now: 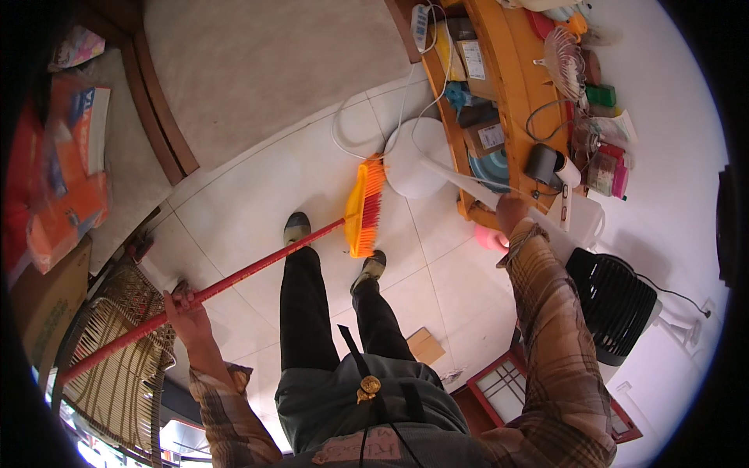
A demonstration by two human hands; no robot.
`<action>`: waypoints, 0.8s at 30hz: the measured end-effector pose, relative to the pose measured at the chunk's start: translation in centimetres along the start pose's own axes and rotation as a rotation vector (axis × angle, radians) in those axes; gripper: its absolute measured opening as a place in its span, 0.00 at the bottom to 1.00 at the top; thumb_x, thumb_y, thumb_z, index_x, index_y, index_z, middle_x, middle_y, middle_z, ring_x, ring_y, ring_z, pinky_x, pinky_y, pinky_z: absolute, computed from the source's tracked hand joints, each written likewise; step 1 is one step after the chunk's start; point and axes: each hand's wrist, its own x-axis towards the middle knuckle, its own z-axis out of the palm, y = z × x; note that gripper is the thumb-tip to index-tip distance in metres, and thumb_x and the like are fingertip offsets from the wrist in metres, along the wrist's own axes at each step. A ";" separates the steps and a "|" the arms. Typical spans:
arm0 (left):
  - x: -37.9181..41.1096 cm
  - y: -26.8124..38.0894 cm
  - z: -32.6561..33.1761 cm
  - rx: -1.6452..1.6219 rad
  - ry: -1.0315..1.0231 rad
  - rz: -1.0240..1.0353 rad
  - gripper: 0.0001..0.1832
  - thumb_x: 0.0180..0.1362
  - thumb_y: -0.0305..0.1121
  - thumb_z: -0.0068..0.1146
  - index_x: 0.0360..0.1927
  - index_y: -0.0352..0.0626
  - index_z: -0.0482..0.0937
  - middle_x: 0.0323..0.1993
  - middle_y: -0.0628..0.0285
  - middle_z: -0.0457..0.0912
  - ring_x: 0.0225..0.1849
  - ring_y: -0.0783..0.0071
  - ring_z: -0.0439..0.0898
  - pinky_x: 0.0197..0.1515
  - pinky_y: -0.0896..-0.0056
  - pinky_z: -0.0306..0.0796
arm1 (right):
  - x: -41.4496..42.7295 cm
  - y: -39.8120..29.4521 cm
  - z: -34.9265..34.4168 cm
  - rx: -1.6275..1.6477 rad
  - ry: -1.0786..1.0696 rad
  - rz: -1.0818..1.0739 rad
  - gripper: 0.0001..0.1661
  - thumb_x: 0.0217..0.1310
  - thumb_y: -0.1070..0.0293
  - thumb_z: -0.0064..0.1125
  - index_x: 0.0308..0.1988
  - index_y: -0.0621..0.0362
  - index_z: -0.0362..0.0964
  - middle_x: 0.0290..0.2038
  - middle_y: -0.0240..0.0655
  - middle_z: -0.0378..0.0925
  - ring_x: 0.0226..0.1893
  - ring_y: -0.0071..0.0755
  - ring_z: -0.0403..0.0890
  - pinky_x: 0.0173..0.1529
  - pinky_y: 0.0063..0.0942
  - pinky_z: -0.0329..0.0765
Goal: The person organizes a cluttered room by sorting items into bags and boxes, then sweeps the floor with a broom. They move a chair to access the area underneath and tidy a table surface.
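Observation:
My left hand (pixel 188 319) is closed round the red handle of a broom (pixel 266 259). The broom's orange head (pixel 356 209), with orange and red bristles, is above the tiled floor near my shoes. My right hand (pixel 512 212) reaches to the upper right and grips the white pole of what looks like a standing fan (pixel 477 190). Its round white base (pixel 416 161) is on the floor beside the shelf, and its black slatted head (pixel 611 304) lies beyond my right forearm. The fingers of my right hand are partly hidden.
An orange wooden shelf (pixel 503 52) holds boxes, jars and a glass dish. White cables loop near the fan base. A woven wicker chair (pixel 111 362) stands at left beside packages. A cardboard piece (pixel 425 346) lies on the floor, and a red-framed cabinet (pixel 500 386) is at lower right.

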 end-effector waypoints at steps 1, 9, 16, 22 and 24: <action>-1.8 0.4 1.5 0.039 -0.096 0.010 0.17 0.65 0.39 0.42 0.20 0.45 0.64 0.16 0.69 0.60 0.23 0.74 0.62 0.42 0.69 0.64 | -0.3 -0.3 2.2 0.017 -0.001 0.033 0.25 0.53 0.59 0.56 0.47 0.63 0.68 0.38 0.38 0.79 0.39 0.34 0.81 0.39 0.34 0.75; -11.9 3.3 10.1 0.340 -0.488 0.270 0.20 0.66 0.41 0.38 0.18 0.48 0.57 0.18 0.69 0.55 0.23 0.76 0.56 0.45 0.68 0.63 | -7.8 -2.9 14.0 0.252 -0.085 -0.065 0.10 0.51 0.66 0.52 0.35 0.58 0.71 0.28 0.41 0.80 0.30 0.41 0.82 0.34 0.36 0.78; -15.9 6.0 13.7 0.412 -0.616 0.435 0.21 0.66 0.39 0.39 0.17 0.49 0.54 0.17 0.68 0.52 0.22 0.77 0.55 0.45 0.67 0.64 | -14.3 -3.7 19.0 0.520 -0.502 0.063 0.20 0.53 0.65 0.51 0.44 0.66 0.66 0.39 0.48 0.78 0.42 0.45 0.80 0.45 0.37 0.76; -17.8 5.8 17.0 0.528 -0.668 0.626 0.22 0.66 0.38 0.40 0.16 0.49 0.52 0.17 0.68 0.52 0.23 0.76 0.56 0.46 0.68 0.61 | -16.1 -3.6 24.6 0.634 -0.627 0.117 0.24 0.55 0.64 0.50 0.48 0.68 0.64 0.46 0.46 0.75 0.47 0.47 0.77 0.47 0.40 0.74; -18.3 5.5 17.9 0.543 -0.651 0.677 0.21 0.66 0.38 0.40 0.17 0.49 0.52 0.17 0.68 0.52 0.24 0.76 0.57 0.47 0.67 0.61 | -15.8 -3.5 25.5 0.601 -0.644 0.101 0.24 0.55 0.63 0.50 0.49 0.67 0.64 0.46 0.47 0.75 0.47 0.48 0.77 0.47 0.41 0.74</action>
